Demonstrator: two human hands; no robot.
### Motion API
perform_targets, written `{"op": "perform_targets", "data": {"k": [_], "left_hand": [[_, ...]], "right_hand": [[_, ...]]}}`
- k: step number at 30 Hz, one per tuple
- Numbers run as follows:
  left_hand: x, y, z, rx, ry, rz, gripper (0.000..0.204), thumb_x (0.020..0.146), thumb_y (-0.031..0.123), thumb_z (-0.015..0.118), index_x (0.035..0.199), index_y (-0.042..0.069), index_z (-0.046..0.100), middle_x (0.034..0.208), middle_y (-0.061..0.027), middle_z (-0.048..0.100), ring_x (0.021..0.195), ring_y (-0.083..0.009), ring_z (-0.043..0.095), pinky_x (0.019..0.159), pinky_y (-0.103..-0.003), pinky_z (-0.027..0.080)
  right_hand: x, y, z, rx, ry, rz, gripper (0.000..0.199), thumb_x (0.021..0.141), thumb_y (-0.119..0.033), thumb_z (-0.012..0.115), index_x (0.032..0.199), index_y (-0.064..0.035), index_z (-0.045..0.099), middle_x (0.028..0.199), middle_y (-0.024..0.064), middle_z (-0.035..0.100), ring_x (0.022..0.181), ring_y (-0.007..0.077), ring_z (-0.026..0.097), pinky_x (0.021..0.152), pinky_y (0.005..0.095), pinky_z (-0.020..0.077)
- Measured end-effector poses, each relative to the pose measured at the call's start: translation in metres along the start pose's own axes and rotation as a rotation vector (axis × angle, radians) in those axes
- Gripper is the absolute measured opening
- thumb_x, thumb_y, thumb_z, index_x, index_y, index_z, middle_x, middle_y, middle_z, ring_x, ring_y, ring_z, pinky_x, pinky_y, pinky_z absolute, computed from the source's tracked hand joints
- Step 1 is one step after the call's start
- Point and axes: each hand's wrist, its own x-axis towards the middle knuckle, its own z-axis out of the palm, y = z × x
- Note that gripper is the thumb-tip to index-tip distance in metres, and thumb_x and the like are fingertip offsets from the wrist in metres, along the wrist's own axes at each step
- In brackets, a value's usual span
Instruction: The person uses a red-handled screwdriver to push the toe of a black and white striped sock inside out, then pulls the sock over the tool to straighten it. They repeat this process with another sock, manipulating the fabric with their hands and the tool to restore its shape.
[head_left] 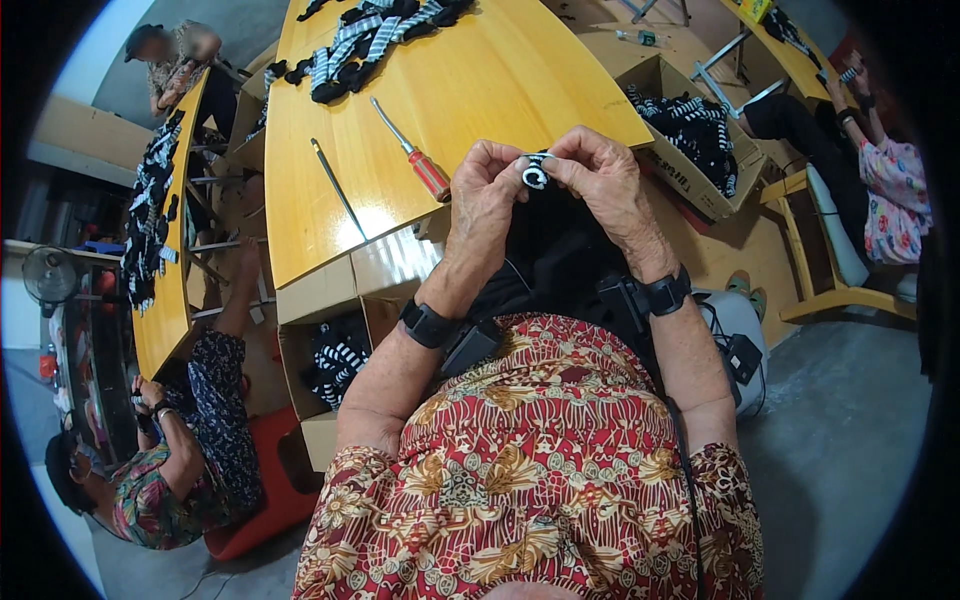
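Note:
Between both hands, close to the table's near edge, is a small rolled black-and-white striped knit piece (535, 177) that looks like a sock. My left hand (487, 187) pinches its left side with thumb and fingers. On the opposite side, my right hand (597, 180) pinches it the same way. A screwdriver (427, 172) with a red handle lies just left of my left hand, its shaft pointing away. Farther left, a dark thin rod (338, 187), perhaps a pencil or brush, rests on the yellow table (300, 235).
A heap of striped knit pieces (375, 45) covers the table's far part. Open cardboard boxes with similar pieces stand left of my lap (290, 300) and at right (650, 80). Other people sit at tables left and right. A wooden chair (800, 250) stands at right.

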Motion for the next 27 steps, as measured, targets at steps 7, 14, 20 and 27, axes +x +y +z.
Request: {"op": "perform_targets", "data": {"k": [7, 14, 20, 27], "left_hand": [[0.002, -0.004, -0.016, -0.391, -0.284, -0.273, 0.013, 0.089, 0.012, 0.065, 0.097, 0.005, 0.058, 0.082, 0.0005, 0.059, 0.064, -0.0052, 0.051, 0.057, -0.017, 0.043], [-0.003, 0.010, -0.001, 0.286, -0.148, -0.012, 0.018, 0.086, 0.009, 0.068, 0.101, 0.001, 0.062, 0.087, -0.0017, 0.063, 0.071, -0.0068, 0.055, 0.062, -0.020, 0.047], [-0.004, 0.003, 0.010, 0.228, 0.025, 0.239, 0.018, 0.084, 0.007, 0.071, 0.099, 0.001, 0.062, 0.085, -0.0024, 0.063, 0.074, -0.0072, 0.057, 0.065, -0.020, 0.048], [0.002, -0.012, -0.006, 0.203, 0.041, 0.066, 0.018, 0.085, 0.010, 0.071, 0.096, 0.002, 0.059, 0.085, 0.0014, 0.060, 0.074, -0.0050, 0.054, 0.062, -0.018, 0.043]], "right_hand": [[-0.004, 0.020, -0.007, 0.403, -0.012, 0.131, 0.003, 0.087, -0.007, 0.065, 0.084, -0.0074, 0.063, 0.076, -0.0048, 0.060, 0.069, 0.0013, 0.052, 0.062, 0.0176, 0.0411], [-0.012, 0.015, 0.004, 0.215, 0.099, -0.024, 0.005, 0.088, -0.008, 0.064, 0.087, -0.0038, 0.062, 0.083, 0.0001, 0.065, 0.076, 0.0047, 0.058, 0.070, 0.0207, 0.0474], [-0.009, 0.005, 0.014, 0.055, 0.153, -0.215, 0.005, 0.089, -0.006, 0.063, 0.089, -0.0026, 0.060, 0.086, 0.0015, 0.065, 0.076, 0.0061, 0.057, 0.072, 0.0232, 0.0490], [-0.006, 0.012, 0.018, -0.128, 0.167, -0.150, 0.006, 0.088, -0.005, 0.062, 0.087, -0.0017, 0.058, 0.079, 0.0006, 0.059, 0.072, 0.0066, 0.054, 0.067, 0.0244, 0.0481]]}}
